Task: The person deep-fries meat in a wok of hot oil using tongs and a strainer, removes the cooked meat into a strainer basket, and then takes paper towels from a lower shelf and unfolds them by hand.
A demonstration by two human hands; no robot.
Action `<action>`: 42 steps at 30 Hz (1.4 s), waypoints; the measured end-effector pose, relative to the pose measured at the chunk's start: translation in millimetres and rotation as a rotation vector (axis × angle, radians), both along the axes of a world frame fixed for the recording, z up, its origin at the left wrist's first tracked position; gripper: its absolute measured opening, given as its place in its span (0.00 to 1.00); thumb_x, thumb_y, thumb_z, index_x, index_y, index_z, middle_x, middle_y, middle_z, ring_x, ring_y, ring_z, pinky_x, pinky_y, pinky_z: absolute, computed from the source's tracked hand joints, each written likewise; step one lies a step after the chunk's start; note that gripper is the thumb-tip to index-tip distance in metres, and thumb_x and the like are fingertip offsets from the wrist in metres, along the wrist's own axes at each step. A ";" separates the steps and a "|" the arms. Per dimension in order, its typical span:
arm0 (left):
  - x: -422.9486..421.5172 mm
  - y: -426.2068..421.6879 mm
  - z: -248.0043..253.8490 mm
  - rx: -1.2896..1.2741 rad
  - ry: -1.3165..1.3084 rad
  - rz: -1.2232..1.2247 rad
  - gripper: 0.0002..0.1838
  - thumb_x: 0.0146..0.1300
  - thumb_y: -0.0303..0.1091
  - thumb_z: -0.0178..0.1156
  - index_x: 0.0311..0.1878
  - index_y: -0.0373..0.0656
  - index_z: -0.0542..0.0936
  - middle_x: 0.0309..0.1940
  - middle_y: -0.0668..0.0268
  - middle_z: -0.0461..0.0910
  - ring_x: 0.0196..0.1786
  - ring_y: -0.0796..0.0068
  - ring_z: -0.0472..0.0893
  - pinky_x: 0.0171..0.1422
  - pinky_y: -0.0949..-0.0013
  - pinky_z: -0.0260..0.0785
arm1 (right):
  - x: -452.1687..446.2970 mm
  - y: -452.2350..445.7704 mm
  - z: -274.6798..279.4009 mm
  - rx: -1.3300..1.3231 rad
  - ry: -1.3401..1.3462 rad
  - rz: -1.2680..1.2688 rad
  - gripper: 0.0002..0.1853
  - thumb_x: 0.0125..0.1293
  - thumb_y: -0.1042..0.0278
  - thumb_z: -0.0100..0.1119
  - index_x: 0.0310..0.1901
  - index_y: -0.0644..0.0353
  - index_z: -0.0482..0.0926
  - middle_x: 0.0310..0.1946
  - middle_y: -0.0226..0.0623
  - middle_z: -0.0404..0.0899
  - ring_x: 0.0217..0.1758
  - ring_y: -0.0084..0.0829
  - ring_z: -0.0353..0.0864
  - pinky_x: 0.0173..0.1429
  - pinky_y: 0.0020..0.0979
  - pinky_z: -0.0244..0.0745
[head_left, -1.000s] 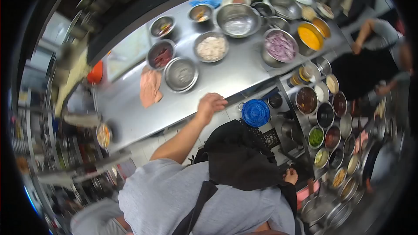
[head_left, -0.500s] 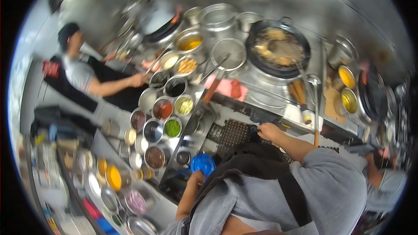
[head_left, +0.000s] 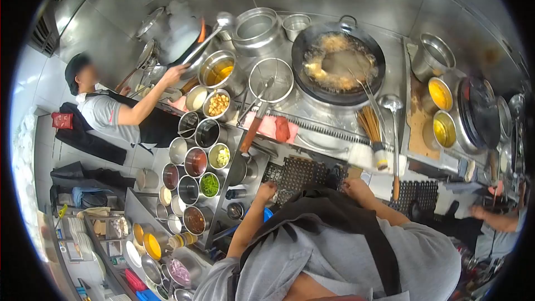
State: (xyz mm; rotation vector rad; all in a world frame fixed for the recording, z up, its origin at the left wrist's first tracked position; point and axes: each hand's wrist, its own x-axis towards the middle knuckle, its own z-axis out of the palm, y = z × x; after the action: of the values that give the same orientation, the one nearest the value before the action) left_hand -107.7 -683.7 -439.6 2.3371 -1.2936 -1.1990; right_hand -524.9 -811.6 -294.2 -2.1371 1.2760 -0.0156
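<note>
Curling the left hand point(head_left: 266, 191) loosely shut over the floor mat point(head_left: 295, 171), showing nothing held. Curling the right hand point(head_left: 356, 189) just as narrow, near the front edge of the counter point(head_left: 393, 61), again showing nothing in it. Looking past the left hand, finding a wooden-handled tool point(head_left: 251, 135) beside the pink cloth point(head_left: 269, 126), jutting over the edge; probably weighing little, staying stiff, and offering the best hold at the wood. Looking past the right hand, finding a ladle point(head_left: 396, 150) with a wooden tip over the edge; likely feeling bowl-heavy and slippery along the metal, so favouring a grip on that tip. Next to it, finding a brush point(head_left: 380, 156), seemingly springy at the bristles and firmer at the handle. Farther out, bubbling in the wok point(head_left: 309, 86), probably heavy and scalding, calling for padding at the loop.
</note>
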 end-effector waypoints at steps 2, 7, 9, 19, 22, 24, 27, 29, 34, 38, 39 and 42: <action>-13.2 -10.8 72.4 0.154 0.091 0.174 0.14 0.56 0.43 0.57 0.39 0.45 0.84 0.43 0.56 0.83 0.47 0.58 0.83 0.46 0.57 0.77 | 23.7 -37.7 15.1 -0.093 -0.277 0.065 0.14 0.59 0.62 0.60 0.41 0.63 0.83 0.31 0.49 0.83 0.36 0.47 0.83 0.41 0.41 0.77; 15.3 78.5 -53.0 0.489 -0.260 -0.358 0.10 0.57 0.38 0.57 0.34 0.43 0.84 0.35 0.55 0.84 0.32 0.59 0.86 0.36 0.57 0.78 | 65.6 -112.2 64.0 -0.025 -0.508 0.121 0.14 0.59 0.63 0.62 0.44 0.62 0.82 0.30 0.47 0.82 0.34 0.46 0.82 0.42 0.39 0.76; 1.1 95.3 -25.2 0.505 -0.255 -0.355 0.10 0.56 0.37 0.58 0.35 0.43 0.84 0.35 0.55 0.84 0.32 0.59 0.85 0.36 0.57 0.78 | 65.4 -104.3 88.7 -0.036 -0.517 0.108 0.15 0.59 0.64 0.63 0.45 0.63 0.82 0.30 0.48 0.82 0.32 0.44 0.82 0.39 0.37 0.76; 33.0 -31.0 -22.1 0.280 -0.150 -0.706 0.12 0.53 0.36 0.62 0.39 0.43 0.84 0.33 0.57 0.84 0.35 0.57 0.85 0.38 0.57 0.78 | -10.8 -141.2 129.5 -0.781 -0.441 -0.501 0.15 0.56 0.74 0.65 0.47 0.62 0.79 0.50 0.47 0.77 0.51 0.47 0.78 0.54 0.37 0.74; 72.1 -132.1 -45.5 -0.230 -0.060 -1.485 0.13 0.52 0.36 0.64 0.40 0.42 0.83 0.32 0.57 0.84 0.35 0.57 0.85 0.39 0.58 0.78 | -23.4 -169.8 92.1 -0.703 -0.161 -0.477 0.23 0.56 0.74 0.61 0.56 0.61 0.74 0.52 0.50 0.76 0.51 0.52 0.78 0.54 0.42 0.75; 63.8 -174.3 -30.3 -0.099 -0.117 -1.335 0.11 0.56 0.35 0.61 0.41 0.41 0.82 0.33 0.59 0.83 0.36 0.59 0.84 0.38 0.58 0.79 | -25.2 -179.5 84.8 -0.558 -0.086 -0.470 0.25 0.57 0.73 0.59 0.58 0.61 0.72 0.51 0.51 0.76 0.51 0.53 0.78 0.54 0.44 0.76; 20.4 -198.6 39.9 0.102 -0.051 -0.627 0.11 0.58 0.36 0.60 0.41 0.41 0.82 0.30 0.60 0.82 0.35 0.63 0.84 0.37 0.61 0.78 | -2.2 -182.2 90.6 -0.364 0.035 -0.488 0.25 0.58 0.74 0.53 0.60 0.62 0.70 0.51 0.54 0.76 0.48 0.55 0.79 0.53 0.48 0.76; 19.6 -194.5 41.9 0.084 0.105 -0.174 0.13 0.55 0.38 0.62 0.40 0.41 0.83 0.27 0.59 0.81 0.34 0.64 0.84 0.38 0.63 0.77 | 17.3 -172.3 90.9 -0.440 0.033 -0.483 0.25 0.58 0.74 0.50 0.60 0.62 0.70 0.51 0.56 0.76 0.46 0.55 0.81 0.51 0.48 0.77; 47.6 -134.1 20.6 0.070 0.144 -0.397 0.16 0.56 0.43 0.58 0.40 0.42 0.83 0.30 0.57 0.83 0.33 0.63 0.82 0.38 0.61 0.75 | 59.1 -172.5 77.5 -0.528 0.072 -0.524 0.26 0.57 0.75 0.51 0.61 0.60 0.70 0.52 0.57 0.76 0.47 0.55 0.80 0.52 0.48 0.76; 105.9 -57.0 -13.8 0.036 0.107 -0.751 0.18 0.52 0.47 0.57 0.36 0.42 0.85 0.40 0.52 0.83 0.46 0.51 0.82 0.50 0.54 0.74 | 85.8 -195.4 83.8 -0.436 0.089 -0.615 0.26 0.57 0.74 0.57 0.60 0.60 0.71 0.49 0.54 0.77 0.50 0.53 0.79 0.53 0.46 0.76; 112.4 -47.5 -4.9 0.036 0.107 -0.746 0.18 0.52 0.47 0.57 0.36 0.42 0.85 0.40 0.52 0.83 0.46 0.51 0.82 0.50 0.54 0.74 | 88.8 -201.9 83.6 -0.436 0.088 -0.610 0.26 0.57 0.74 0.57 0.60 0.60 0.71 0.49 0.54 0.77 0.50 0.53 0.79 0.53 0.46 0.76; 140.7 -13.9 -19.9 0.069 -0.145 -0.916 0.15 0.51 0.43 0.56 0.35 0.45 0.85 0.41 0.53 0.83 0.46 0.52 0.82 0.51 0.55 0.74 | 89.2 -211.8 81.0 -0.501 0.067 -0.615 0.27 0.57 0.73 0.58 0.61 0.58 0.71 0.49 0.54 0.77 0.50 0.53 0.78 0.54 0.46 0.75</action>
State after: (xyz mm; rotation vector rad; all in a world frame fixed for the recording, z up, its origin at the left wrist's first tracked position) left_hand 33.0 -697.5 -459.5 1.8948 -2.5506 -1.2814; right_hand -435.7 -1023.3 -213.1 -2.0428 2.0952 -0.5779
